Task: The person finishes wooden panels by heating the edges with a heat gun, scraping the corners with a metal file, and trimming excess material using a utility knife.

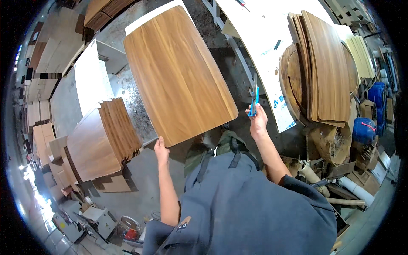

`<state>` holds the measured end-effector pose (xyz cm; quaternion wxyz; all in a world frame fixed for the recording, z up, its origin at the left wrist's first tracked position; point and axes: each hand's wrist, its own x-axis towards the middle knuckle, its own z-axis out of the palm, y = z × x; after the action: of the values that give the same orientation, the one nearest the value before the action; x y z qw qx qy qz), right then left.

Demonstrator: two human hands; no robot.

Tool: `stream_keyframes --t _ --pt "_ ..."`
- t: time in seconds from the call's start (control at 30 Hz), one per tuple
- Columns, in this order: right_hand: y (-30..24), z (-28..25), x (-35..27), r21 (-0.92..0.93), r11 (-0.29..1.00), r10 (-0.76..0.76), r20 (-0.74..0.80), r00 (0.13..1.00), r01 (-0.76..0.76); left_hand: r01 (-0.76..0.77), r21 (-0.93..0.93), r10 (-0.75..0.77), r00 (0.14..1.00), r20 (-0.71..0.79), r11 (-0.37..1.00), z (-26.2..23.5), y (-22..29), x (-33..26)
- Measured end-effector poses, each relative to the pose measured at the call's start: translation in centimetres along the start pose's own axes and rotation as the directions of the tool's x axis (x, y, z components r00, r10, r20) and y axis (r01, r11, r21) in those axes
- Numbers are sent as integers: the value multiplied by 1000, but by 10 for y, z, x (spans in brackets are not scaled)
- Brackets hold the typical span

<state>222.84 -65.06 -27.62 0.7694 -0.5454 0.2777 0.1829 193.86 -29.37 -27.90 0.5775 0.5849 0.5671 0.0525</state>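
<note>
A large wood-grain board (180, 76) with rounded corners lies in front of me, tilted in the view. My left hand (161, 151) is closed on its near left corner, thumb on top. To the right of the board, my right hand (257, 120) is wrapped round a blue tool with a long, narrow grey metal part (255, 100). That tool points away from me, apart from the board; its exact kind is unclear. A white surface (132, 26) shows past the board's far end. What bears the board underneath is mostly hidden.
On the right, a white table (272, 63) carries leaning wood-grain boards (327, 68) and round wooden pieces (290, 80). To the left stands a stack of boards (95, 144). Scrap and cardboard tubes (312, 176) lie at lower right, near a blue container (364, 130).
</note>
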Motion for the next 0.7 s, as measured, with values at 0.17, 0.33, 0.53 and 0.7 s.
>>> stream_keyframes --t 0.17,0.33,0.53,0.7 --pt "-21 9 -14 -116 968 -200 179 963 223 -50 290 88 989 -120 956 -38 -2 30" --pt "-33 43 -39 -235 915 -204 432 878 328 -247 399 312 944 -104 883 -15 71 -4" --pt "1 130 -110 -543 603 124 788 603 585 -230 -389 365 873 322 892 50 112 -68" --pt "36 178 -160 -347 493 147 937 317 798 -256 -329 287 957 48 909 63 120 -85"
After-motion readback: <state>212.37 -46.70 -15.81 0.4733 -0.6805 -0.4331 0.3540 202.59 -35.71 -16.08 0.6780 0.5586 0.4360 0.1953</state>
